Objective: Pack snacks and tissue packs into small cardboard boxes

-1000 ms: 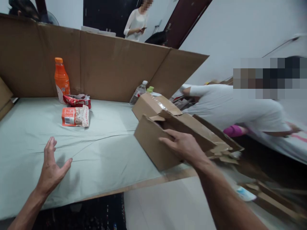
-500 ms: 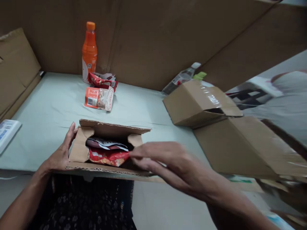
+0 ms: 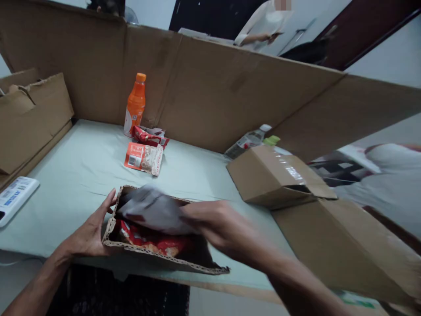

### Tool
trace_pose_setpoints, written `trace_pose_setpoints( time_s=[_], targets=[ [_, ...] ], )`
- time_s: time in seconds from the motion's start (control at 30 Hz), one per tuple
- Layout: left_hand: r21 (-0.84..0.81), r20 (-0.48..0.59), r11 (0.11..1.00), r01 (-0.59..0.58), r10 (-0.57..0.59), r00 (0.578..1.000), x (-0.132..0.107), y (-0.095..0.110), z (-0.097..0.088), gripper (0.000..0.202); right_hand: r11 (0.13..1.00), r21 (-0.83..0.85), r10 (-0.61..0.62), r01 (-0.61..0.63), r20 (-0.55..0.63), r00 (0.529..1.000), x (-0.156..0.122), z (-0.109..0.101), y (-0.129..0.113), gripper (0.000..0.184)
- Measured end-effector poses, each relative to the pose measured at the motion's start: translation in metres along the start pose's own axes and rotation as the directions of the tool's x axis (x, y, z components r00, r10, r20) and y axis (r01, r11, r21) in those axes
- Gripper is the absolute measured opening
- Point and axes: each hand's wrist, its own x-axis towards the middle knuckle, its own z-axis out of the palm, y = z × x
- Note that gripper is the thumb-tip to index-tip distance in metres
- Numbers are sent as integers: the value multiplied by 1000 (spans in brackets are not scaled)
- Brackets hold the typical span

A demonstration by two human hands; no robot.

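An opened cardboard box (image 3: 167, 262) lies at the table's front edge. My left hand (image 3: 94, 230) grips its left end, with the thumb up along the side and the other fingers partly hidden. At the box's opening, my right hand (image 3: 213, 224) is closed on a silvery-white snack packet (image 3: 154, 210), blurred by motion and tilted partly out of the box. Below it, a red snack packet (image 3: 154, 240) rests inside the box. Beyond the box, an orange and white snack pouch (image 3: 144, 158) lies flat on the table.
Against the cardboard wall stands an orange drink bottle (image 3: 135, 105), with a crumpled red packet (image 3: 150, 137) beside it. Cardboard boxes (image 3: 276, 171) and a tilted clear bottle (image 3: 248, 141) occupy the right. A white device (image 3: 18, 197) lies at left. A person (image 3: 261, 26) is behind the wall.
My right hand has moved from the red packet to the silvery-white packet and raised it partly out. The box's end flaps no longer cover its left end. The camera view has tilted up.
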Motion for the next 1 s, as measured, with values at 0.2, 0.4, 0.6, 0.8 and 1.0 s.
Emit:
trace_pose_setpoints(
  time_s=[0.2,0.4,0.6,0.8,1.0],
  targets=[
    [91,-134,996,26,-14,991,-13,-4,-35,119,918,160,352,-363,-752,557,-14,-64,44,21],
    [222,-287,962,156,-88,954,-38,-23,-52,124,911,20,335,-412,-619,711,59,-40,111,20],
    [260,-277,952,160,-85,957,-44,-32,-51,121,867,-190,259,-461,-619,742,116,-28,132,26],
    [168,-257,974,149,-103,961,-42,-32,-57,123,777,-532,90,-336,-435,896,165,10,115,40],
    [86,-210,970,229,-208,955,-33,-14,-54,131,810,-519,244,-273,-124,962,172,69,118,32]
  ],
)
